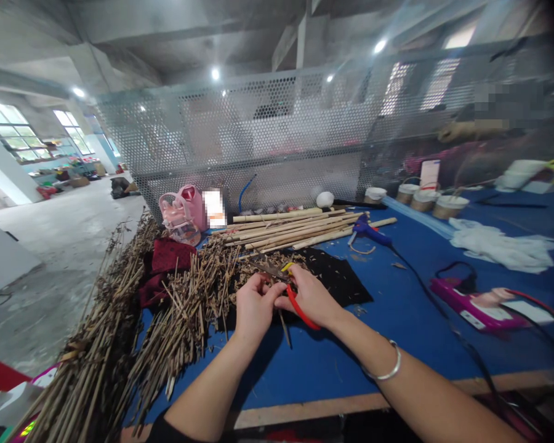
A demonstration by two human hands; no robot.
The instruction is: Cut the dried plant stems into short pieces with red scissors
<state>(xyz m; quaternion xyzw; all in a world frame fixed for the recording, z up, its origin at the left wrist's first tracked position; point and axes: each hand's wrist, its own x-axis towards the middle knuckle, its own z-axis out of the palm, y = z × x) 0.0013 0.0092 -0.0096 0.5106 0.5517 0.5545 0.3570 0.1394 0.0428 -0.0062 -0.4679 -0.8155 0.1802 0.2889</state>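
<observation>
My right hand (311, 296) is wrapped round a pair of pruning shears with red and yellow handles (303, 311); their dark blades point left, above my other hand. My left hand (255, 307) is closed just beside it, fingers pinched on a dried plant stem (285, 330) whose lower end sticks out below the hands. Its upper part is hidden by my fingers. Beneath both hands, dry leafy bits are scattered over a black cloth (346, 283). A heap of dried stems (184, 320) lies directly to the left.
Pale wooden sticks (300, 229) lie at the back, with a blue glue gun (372, 232) at their right end. A pink bottle-like container (191, 206) stands back left. On the right are a magenta power strip (475, 307), its cords, white cloth (503, 243) and several tubs. A mesh panel (258, 135) borders the table.
</observation>
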